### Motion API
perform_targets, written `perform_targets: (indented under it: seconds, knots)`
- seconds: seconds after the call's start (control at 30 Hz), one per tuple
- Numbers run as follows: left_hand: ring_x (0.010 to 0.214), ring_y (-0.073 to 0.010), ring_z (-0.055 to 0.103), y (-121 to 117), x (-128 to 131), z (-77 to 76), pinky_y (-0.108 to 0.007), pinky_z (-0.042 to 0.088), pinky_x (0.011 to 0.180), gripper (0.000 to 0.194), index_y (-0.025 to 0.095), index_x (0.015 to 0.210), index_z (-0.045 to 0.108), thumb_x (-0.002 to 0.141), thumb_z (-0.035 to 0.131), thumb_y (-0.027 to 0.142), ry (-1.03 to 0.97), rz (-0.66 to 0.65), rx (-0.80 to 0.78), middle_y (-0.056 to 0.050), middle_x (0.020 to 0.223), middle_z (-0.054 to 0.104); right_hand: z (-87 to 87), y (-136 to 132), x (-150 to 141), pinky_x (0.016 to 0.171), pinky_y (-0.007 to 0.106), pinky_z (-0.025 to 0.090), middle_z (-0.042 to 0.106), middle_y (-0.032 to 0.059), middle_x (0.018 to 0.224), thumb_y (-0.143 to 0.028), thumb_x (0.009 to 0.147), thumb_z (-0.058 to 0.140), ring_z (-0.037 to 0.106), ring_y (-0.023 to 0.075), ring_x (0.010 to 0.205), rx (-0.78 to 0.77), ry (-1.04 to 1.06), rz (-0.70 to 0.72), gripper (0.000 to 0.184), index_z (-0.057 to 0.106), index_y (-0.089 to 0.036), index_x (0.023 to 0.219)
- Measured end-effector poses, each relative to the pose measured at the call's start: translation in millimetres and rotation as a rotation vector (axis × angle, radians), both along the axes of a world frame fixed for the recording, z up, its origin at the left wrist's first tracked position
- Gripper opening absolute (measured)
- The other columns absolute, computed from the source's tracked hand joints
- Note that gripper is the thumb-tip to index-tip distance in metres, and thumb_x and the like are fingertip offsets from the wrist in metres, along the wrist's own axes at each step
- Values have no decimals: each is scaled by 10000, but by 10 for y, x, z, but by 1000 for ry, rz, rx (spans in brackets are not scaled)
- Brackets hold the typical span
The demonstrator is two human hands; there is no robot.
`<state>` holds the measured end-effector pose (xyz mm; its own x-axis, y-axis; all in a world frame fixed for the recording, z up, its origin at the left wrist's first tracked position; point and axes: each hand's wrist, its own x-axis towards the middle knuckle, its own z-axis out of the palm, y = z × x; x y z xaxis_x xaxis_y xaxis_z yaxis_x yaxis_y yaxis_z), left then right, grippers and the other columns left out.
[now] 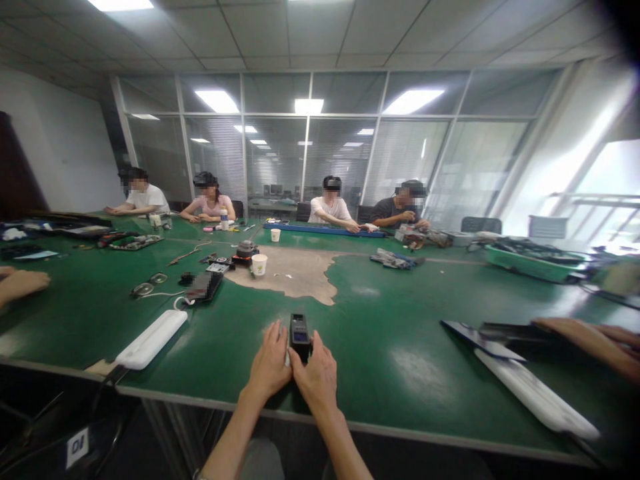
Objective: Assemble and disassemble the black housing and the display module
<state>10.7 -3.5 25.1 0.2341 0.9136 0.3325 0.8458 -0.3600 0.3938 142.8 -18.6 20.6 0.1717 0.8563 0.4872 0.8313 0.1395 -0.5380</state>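
A small black box-shaped device (300,337) with a little dark screen on its top stands on the green table in front of me. From its left side my left hand (270,360) closes in on it, fingers bent forward; its thumb is mostly hidden. My right hand (319,375) grips the device at the near right, with the thumb laid across its near end and the fingers along its right side. A narrow pale strip shows between my left hand and the device; I cannot make out what it is.
White power strips (153,339) (540,393) lie left and right. Ahead are paper cups (259,265), glasses (149,285), gloves (393,259) and a green basket (535,262). A co-worker's hand (23,283) rests far left; another's (585,337) touches a dark object at right. Several people sit opposite.
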Motion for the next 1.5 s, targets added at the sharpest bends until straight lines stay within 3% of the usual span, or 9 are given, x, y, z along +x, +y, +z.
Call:
perform_targets:
  seconds: [0.13,0.23,0.43,0.57,0.73,0.97,1.5]
  knots:
    - [1452,-264,181,1,-2,-6,-408,250,1165,630,148,1443,378,820,455,200,-15,-20,3,-127,1561,263,29,-19,-6,984,362,384,640,177,1188,-439,836,565,562,278,1145,-14,-15,1,609,511,-56,1307]
    - [1458,-256,162,16,-12,-35,-410,237,1174,632,103,1458,339,837,420,192,-27,-15,7,-138,1562,257,97,-43,-41,962,357,390,649,169,1171,-451,824,584,572,278,1125,-15,-27,-24,602,523,-80,1295]
    - [1458,-259,162,43,-18,-68,-440,233,1179,679,44,1480,247,843,406,221,-34,-16,18,-162,1558,257,206,-73,-73,884,327,403,696,94,1013,-381,839,568,620,242,1008,-46,2,-8,351,620,-182,1123]
    - [1457,-259,172,42,-12,-57,-449,234,1178,668,62,1481,247,860,403,252,-29,-2,11,-152,1553,274,262,-56,-60,885,323,413,693,95,1029,-380,845,558,626,238,987,-26,75,43,361,617,-177,1137]
    - [1456,-289,165,18,-6,-19,-438,236,1173,744,48,1462,289,835,511,383,-14,8,-20,-175,1553,261,321,12,17,930,333,408,674,110,1106,-432,855,546,607,240,1050,53,156,61,456,582,-158,1217]
    - [1451,-304,177,-6,3,25,-440,263,1148,744,141,1422,395,840,541,580,-24,14,-39,-152,1553,271,260,83,308,924,330,416,666,118,1123,-473,884,492,609,236,1043,69,170,5,476,575,-142,1216]
    - [1448,-287,193,-35,24,124,-447,251,1145,543,226,1360,479,889,506,493,-18,-13,-55,-102,1562,272,107,49,480,907,338,419,681,124,1064,-421,861,515,624,246,1019,-11,22,-92,439,584,-138,1189]
